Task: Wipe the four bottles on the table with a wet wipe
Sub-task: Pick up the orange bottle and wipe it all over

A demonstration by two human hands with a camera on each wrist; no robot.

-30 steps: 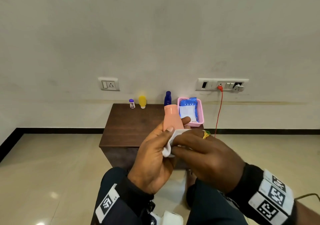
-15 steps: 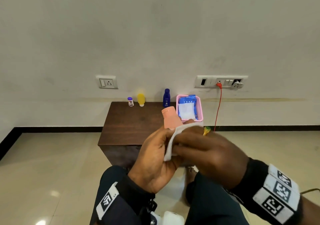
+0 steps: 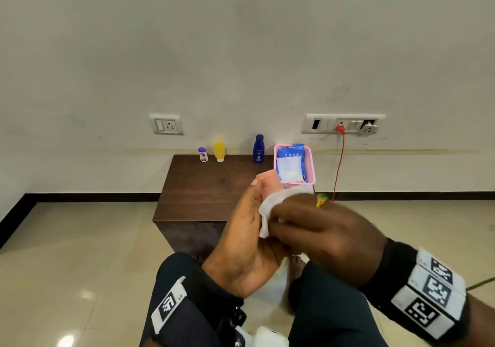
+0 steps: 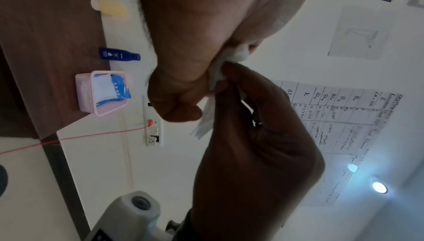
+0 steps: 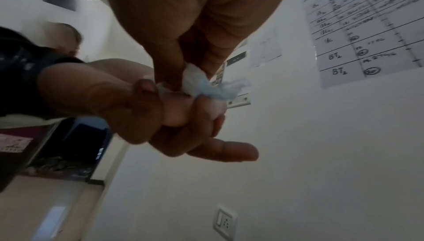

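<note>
My left hand [image 3: 249, 229] grips a peach-pink bottle [image 3: 269, 182] in front of the table, and only the bottle's top shows above the fingers. My right hand [image 3: 308, 221] holds a white wet wipe [image 3: 267, 210] pressed against the bottle's side. In the right wrist view the wipe [image 5: 206, 85] is bunched between the right fingers and the bottle [image 5: 179, 110]. Three bottles stand at the back of the dark wooden table [image 3: 203, 194]: a small white one with a purple cap [image 3: 202, 154], a yellow one [image 3: 219, 151] and a dark blue one [image 3: 258, 149].
A pink basket [image 3: 310, 170] holding a blue pack of wipes [image 3: 290, 162] sits at the table's back right corner. A red cable [image 3: 338, 164] hangs from the wall socket beside it. My knees are below the hands, with tiled floor around the table.
Both hands have lowered slightly with the bottle, and the right hand has slid the wipe up over its side, so less of the bottle shows.
</note>
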